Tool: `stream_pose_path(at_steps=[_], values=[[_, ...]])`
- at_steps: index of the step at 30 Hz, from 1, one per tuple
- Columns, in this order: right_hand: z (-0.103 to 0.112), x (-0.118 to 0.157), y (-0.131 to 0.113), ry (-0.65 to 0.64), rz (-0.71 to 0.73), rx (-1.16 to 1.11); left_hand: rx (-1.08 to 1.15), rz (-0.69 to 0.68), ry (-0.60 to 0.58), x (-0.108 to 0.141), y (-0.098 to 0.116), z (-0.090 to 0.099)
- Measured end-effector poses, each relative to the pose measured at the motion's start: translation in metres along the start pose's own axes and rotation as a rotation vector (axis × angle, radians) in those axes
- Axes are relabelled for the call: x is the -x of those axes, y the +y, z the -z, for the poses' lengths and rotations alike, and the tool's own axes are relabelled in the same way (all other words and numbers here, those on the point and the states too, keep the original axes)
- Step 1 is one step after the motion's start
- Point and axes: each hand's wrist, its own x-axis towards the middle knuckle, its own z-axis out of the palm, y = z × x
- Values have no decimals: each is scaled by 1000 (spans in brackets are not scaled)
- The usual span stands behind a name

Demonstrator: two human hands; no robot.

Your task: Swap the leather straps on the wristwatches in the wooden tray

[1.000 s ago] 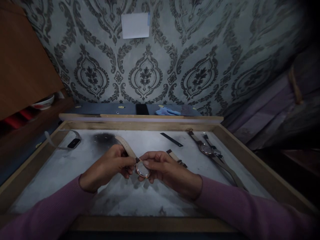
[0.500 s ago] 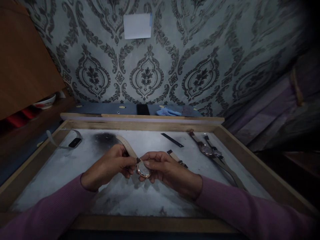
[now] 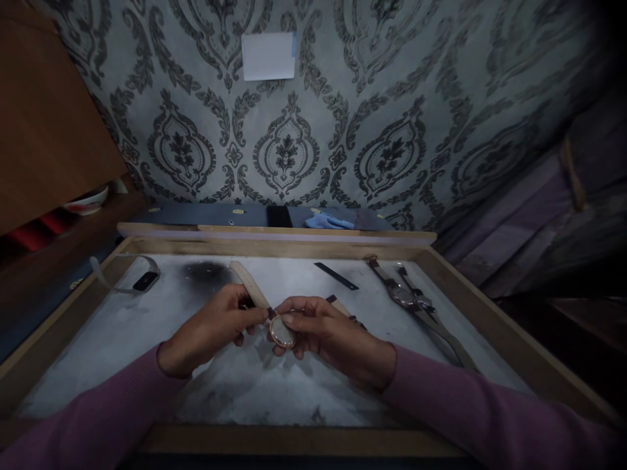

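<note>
Between my hands is a round wristwatch case (image 3: 282,331) with a gold-coloured rim, its flat round face or back tilted up; which side shows I cannot tell. A beige strap (image 3: 251,285) runs up and left from its upper edge. My left hand (image 3: 218,324) pinches the strap where it meets the case. My right hand (image 3: 330,333) grips the case from the right, thumb on top and fingers beneath. Another short strap piece (image 3: 345,309), beige with dark ends, lies just behind my right hand, which partly hides it.
A wooden-framed tray (image 3: 284,245) with a whitish, stained base surrounds the work. Inside lie a smartwatch (image 3: 145,281) at left, a thin black strip (image 3: 336,276), and watches (image 3: 404,296) at right. Behind stand a dark phone-like slab (image 3: 279,217) and blue cloth (image 3: 329,221).
The hands keep the same hold on the watch. My view has shifted very slightly, and my right hand now covers a little more of the loose strap piece.
</note>
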Motion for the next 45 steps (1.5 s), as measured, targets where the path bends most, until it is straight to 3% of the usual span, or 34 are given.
stream_pose_path(at_steps=[14,45], values=[[-2,0,-2,-9,22,-16,111,-121,-19,-2,-2,1],[-3,0,1,-29,54,37,93,-148,-56,-1,-5,1]])
